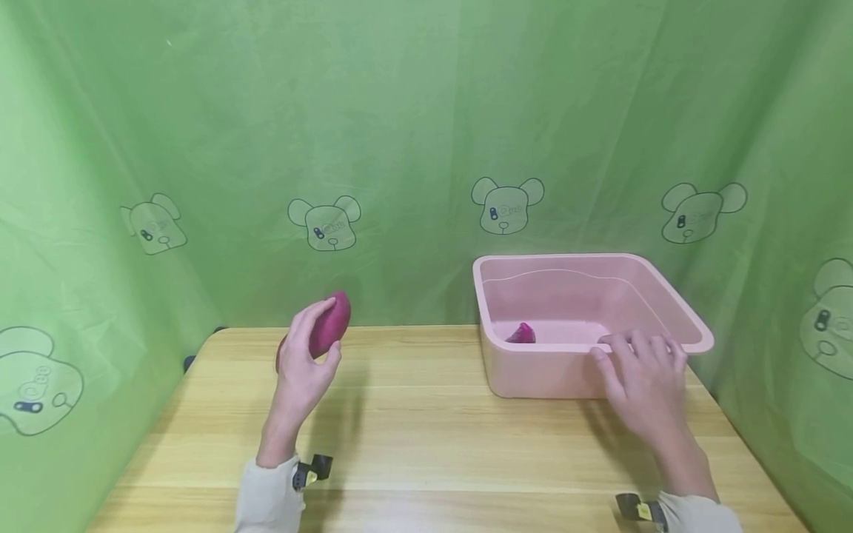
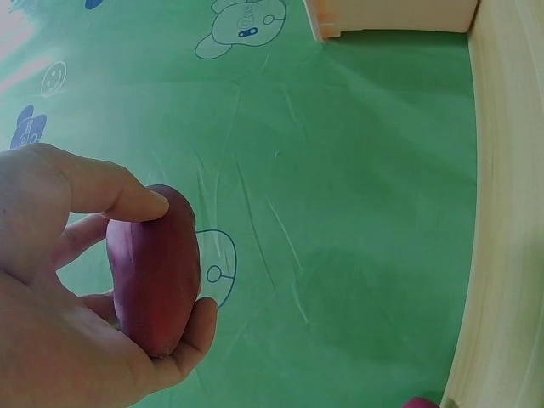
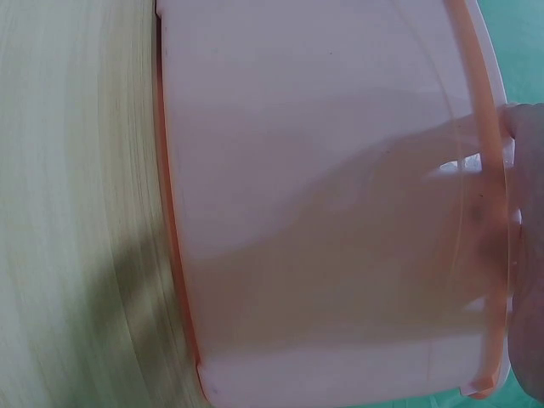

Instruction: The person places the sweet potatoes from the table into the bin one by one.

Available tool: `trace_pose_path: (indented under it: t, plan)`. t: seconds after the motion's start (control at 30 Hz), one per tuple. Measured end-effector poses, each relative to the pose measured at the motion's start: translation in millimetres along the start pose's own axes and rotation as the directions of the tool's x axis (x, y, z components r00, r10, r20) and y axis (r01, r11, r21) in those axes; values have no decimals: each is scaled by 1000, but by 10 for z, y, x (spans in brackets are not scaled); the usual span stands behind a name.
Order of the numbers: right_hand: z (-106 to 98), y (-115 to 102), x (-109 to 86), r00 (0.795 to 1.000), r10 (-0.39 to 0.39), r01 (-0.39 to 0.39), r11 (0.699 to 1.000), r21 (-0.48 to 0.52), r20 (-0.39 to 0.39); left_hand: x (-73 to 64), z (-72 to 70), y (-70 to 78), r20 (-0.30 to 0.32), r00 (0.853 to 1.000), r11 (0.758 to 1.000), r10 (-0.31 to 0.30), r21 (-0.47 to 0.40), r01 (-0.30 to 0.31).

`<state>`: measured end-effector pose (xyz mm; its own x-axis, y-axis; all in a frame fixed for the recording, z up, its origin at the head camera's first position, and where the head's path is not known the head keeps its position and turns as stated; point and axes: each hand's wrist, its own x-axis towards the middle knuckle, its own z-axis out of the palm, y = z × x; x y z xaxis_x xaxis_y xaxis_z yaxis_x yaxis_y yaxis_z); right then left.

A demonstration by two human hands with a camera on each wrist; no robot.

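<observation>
My left hand holds a dark purplish-red oblong thing, like a sweet potato, above the far left of the table. In the left wrist view the thumb presses its upper end and fingers curl around its lower end. My right hand grips the near rim of a pink plastic tub, fingers over the edge and thumb on the near side. Inside the tub lies a magenta piece with a dark part, partly hidden by the near wall.
A second magenta thing shows partly behind my left hand, near the table's back edge. The wooden table meets green curtains with bear-head prints at the back and both sides.
</observation>
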<state>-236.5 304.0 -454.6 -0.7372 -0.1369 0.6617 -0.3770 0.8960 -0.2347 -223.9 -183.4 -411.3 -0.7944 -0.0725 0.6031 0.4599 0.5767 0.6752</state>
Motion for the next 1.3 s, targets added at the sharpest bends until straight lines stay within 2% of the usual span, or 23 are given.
trace_pose_path:
  t: [0.37, 1.3]
  plan:
    - [-8, -8, 0, 1000, 3, -3, 1000, 1, -4, -3, 23, 30, 15, 1000, 999, 18, -28, -17]
    - [-14, -9, 2, 1000, 1, -1, 1000, -6, 7, -34, 107, 70, 47, 998, 999, 32, -18, -31]
